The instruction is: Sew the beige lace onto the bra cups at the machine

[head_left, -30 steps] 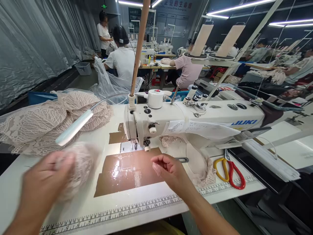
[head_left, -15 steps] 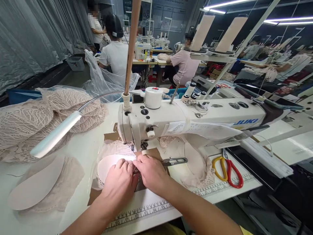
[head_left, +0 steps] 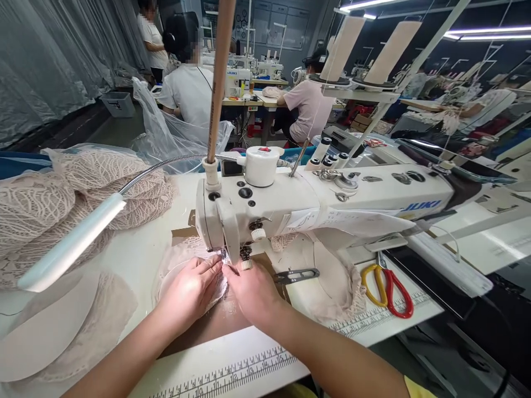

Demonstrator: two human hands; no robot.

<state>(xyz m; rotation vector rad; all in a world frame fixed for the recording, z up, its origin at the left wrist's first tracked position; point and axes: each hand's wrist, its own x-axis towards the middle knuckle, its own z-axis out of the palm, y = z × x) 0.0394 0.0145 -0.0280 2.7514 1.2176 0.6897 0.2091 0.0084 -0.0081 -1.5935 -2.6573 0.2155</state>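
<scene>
My left hand point(head_left: 188, 290) lies flat on a beige lace piece point(head_left: 170, 265) just left of the needle of the white sewing machine point(head_left: 315, 202), fingers stretched toward the presser foot. My right hand point(head_left: 253, 290) rests beside it, fingers curled and pinching the lace edge right at the needle. The fingertips of both hands meet under the machine head. The lace sits on a brown taped patch point(head_left: 207, 329) of the table.
A heap of lace point(head_left: 62, 193) fills the back left, with a lamp arm point(head_left: 70, 243) over it. Cut pieces point(head_left: 45, 326) lie at the near left. Thread snips point(head_left: 296, 275), more lace pieces point(head_left: 336, 284) and red-and-yellow scissors point(head_left: 388, 290) lie to the right. Other people sew at tables behind.
My left hand brought a lace piece from the left to the needle, and my right hand joined it there. Both have since edged the lace closer under the presser foot.
</scene>
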